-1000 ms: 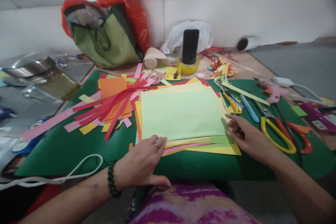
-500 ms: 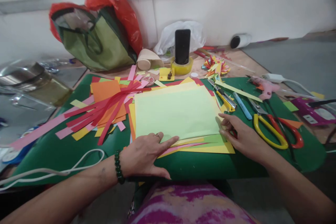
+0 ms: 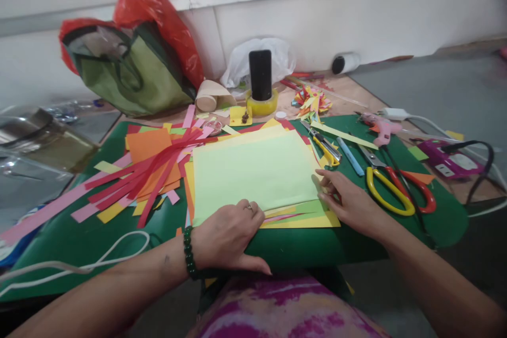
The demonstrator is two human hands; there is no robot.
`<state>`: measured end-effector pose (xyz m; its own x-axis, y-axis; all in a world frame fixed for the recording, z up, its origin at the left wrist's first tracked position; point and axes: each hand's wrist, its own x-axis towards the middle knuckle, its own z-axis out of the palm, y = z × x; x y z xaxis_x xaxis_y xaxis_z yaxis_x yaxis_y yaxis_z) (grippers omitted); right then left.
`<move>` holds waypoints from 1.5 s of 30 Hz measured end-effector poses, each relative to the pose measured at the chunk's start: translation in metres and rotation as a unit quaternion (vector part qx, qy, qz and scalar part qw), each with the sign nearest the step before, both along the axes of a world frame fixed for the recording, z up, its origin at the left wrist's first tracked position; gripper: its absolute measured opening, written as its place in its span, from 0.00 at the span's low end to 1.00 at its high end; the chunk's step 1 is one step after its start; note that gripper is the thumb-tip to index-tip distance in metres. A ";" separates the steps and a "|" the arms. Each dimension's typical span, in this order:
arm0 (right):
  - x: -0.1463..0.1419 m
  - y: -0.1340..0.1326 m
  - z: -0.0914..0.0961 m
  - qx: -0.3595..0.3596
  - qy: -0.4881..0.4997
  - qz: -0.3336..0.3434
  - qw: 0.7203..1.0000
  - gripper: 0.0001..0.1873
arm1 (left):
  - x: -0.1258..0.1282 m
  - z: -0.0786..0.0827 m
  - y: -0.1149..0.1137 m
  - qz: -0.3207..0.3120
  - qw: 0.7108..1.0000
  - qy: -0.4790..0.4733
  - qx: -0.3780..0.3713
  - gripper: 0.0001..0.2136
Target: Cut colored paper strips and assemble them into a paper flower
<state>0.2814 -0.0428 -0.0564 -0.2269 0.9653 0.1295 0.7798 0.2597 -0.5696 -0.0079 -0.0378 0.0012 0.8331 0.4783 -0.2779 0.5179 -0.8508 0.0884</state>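
Observation:
A pale green paper sheet [image 3: 253, 171] lies on top of a stack of coloured sheets [image 3: 309, 217] on a dark green mat [image 3: 99, 232]. My left hand [image 3: 229, 235], with a ring and a dark bead bracelet, rests at the stack's near edge; its fingers are curled down onto the paper and its thumb lies along the mat's front edge. My right hand [image 3: 348, 203] lies at the stack's right edge, fingertips on the side of the sheets, fingers loosely bent.
Red, pink, orange and yellow paper strips [image 3: 146, 169] lie left of the stack. Yellow and red scissors [image 3: 396, 190], a cutter [image 3: 322, 145], a pink glue gun [image 3: 380, 127] lie right. A phone [image 3: 260, 75] stands in a tape roll. Green bag [image 3: 127, 74] stands behind.
The view has drifted, so everything sits further left in the frame. My left hand's fingers have curled in at the stack's near edge. My right hand stays at the right edge.

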 end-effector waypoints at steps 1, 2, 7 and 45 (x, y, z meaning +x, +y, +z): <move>0.000 0.000 0.000 0.001 0.000 0.000 1.000 0.21 | 0.003 -0.001 0.001 0.006 1.000 0.006 0.002 0.42; -0.001 0.000 0.001 0.003 0.000 0.000 1.000 0.21 | 0.006 -0.003 0.003 0.007 1.000 0.010 0.006 0.43; -0.001 -0.001 0.002 0.002 0.000 -0.006 1.000 0.21 | 0.011 -0.012 0.007 0.008 0.999 0.021 0.030 0.46; -0.022 -0.023 0.008 0.269 -0.159 0.161 0.936 0.19 | 0.017 -0.008 0.013 -0.005 0.998 0.058 0.018 0.48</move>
<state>0.2589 -0.0654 -0.0480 -0.6046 0.6546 0.4539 0.7197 0.6930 -0.0407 0.0095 -0.0245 -0.0067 0.8008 0.4816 -0.3560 0.5147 -0.8574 -0.0020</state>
